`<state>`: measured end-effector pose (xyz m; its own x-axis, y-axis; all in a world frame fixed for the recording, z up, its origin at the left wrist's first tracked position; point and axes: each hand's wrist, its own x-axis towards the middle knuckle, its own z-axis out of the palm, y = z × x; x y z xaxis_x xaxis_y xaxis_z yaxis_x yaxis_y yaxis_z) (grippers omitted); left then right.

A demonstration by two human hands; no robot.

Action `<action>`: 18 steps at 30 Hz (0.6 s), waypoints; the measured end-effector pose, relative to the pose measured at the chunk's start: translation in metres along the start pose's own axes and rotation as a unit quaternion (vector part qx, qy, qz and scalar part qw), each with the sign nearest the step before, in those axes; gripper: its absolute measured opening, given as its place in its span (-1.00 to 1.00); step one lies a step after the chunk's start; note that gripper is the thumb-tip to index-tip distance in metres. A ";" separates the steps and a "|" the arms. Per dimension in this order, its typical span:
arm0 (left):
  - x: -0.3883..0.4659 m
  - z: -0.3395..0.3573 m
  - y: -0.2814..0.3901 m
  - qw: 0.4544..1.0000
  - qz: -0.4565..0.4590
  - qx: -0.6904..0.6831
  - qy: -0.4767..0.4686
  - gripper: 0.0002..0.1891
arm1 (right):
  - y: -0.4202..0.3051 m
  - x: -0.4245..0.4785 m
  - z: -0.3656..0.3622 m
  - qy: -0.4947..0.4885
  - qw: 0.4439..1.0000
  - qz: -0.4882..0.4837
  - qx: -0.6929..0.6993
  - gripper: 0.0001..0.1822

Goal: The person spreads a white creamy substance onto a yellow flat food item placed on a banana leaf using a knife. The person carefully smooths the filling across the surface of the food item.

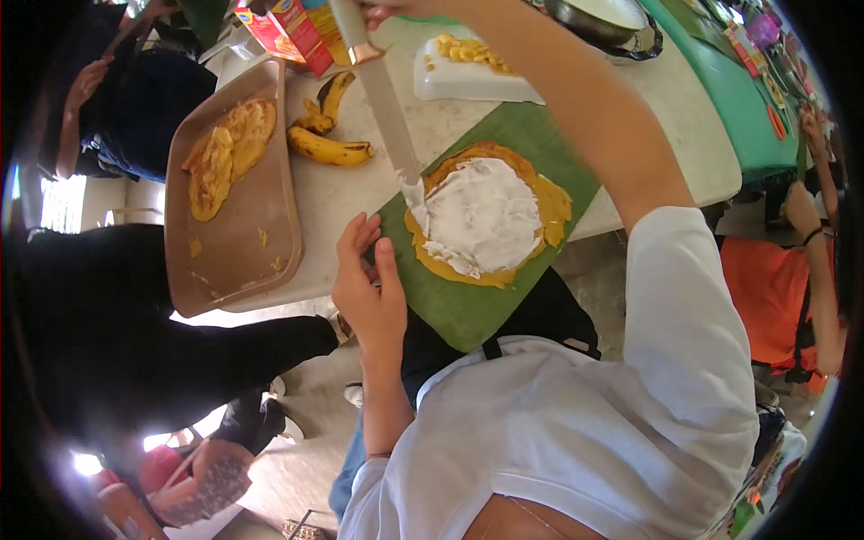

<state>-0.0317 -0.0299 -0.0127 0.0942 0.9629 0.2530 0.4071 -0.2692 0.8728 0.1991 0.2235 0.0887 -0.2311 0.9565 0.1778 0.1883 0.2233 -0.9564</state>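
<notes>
My right hand [403,7], partly cut off by the top edge, grips the handle of a long-bladed icing spatula [385,101]. White cream coats the spatula's tip, which touches the left side of a flat golden-yellow cake layer [555,202]. A thick, uneven spread of white cream [482,209] covers the layer's middle; its ragged rim stays bare. Under it lies a green banana leaf [466,314], jutting over the table's near edge. My left hand [371,290] is beside the leaf's left edge, thumb and fingers apart, holding nothing visible.
Left on the table [324,256] is a brown tray [233,263] with folded golden flat pieces. Near it are a banana [331,148], a peel [331,98] and a red carton [287,30]. Behind stand a white board [466,88] with yellow chunks and a pot [601,23]. People stand on both sides.
</notes>
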 end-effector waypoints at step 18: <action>0.000 -0.001 -0.002 1.000 0.002 -0.008 0.002 -0.64 | -0.022 -0.398 -0.083 0.259 0.943 -0.065 0.199 -0.45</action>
<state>-0.0331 -0.0299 -0.0140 0.0915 0.9619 0.2576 0.3927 -0.2726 0.8783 0.3660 -0.1463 0.0578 0.2898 0.9122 0.2897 -0.2065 0.3551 -0.9117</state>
